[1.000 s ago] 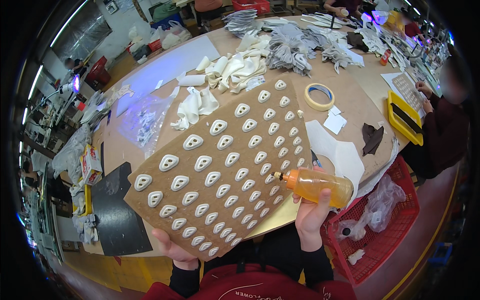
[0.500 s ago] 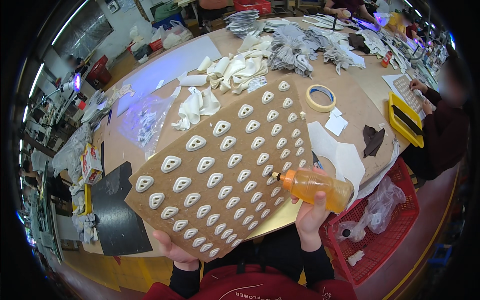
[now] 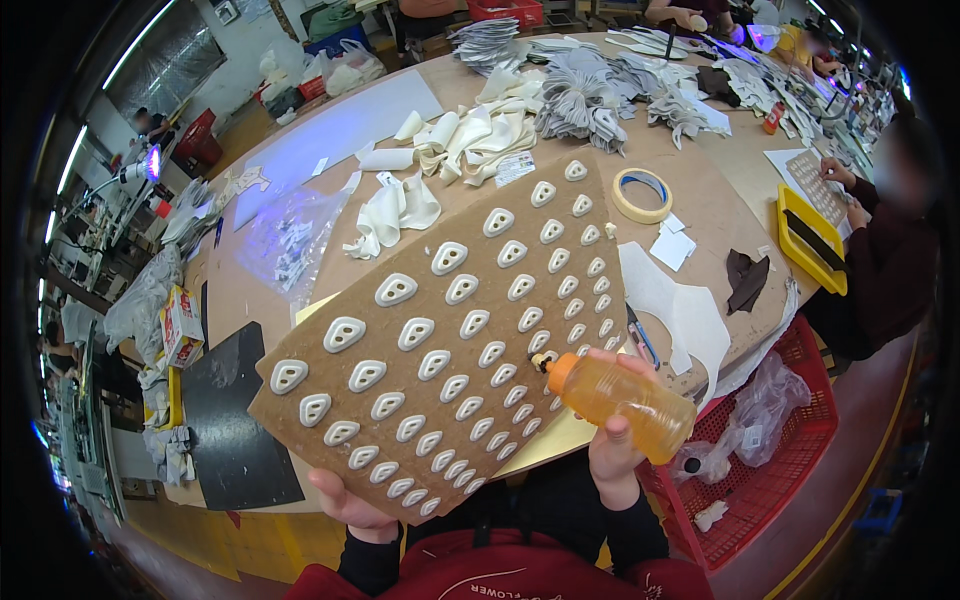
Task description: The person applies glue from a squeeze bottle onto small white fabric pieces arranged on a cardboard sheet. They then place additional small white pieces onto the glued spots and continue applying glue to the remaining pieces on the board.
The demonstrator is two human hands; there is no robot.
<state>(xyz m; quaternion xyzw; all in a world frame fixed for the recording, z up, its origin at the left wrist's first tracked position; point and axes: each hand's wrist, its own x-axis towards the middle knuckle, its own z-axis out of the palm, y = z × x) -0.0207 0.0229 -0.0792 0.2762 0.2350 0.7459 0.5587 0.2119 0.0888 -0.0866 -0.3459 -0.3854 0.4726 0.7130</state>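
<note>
A brown board dotted with rows of white, rounded triangular pieces, each with small holes, tilts up in front of me. My left hand grips its lower near corner, thumb at the edge and the other fingers hidden behind. In my right hand lies a clear squeeze bottle of amber liquid with an orange cap. The bottle is tipped left, and its dark nozzle is at one of the white pieces right of the board's middle; whether it touches I cannot tell.
Beyond the board lie cream fabric pieces, grey stacked cutouts and a tape roll. A black sheet is at left. A red crate with plastic bags stands at right. Another person sits beside a yellow tray.
My right hand has shifted the bottle slightly left and down, its nozzle moving to another spot among the white pieces. The board has shifted slightly; my left hand keeps its hold.
</note>
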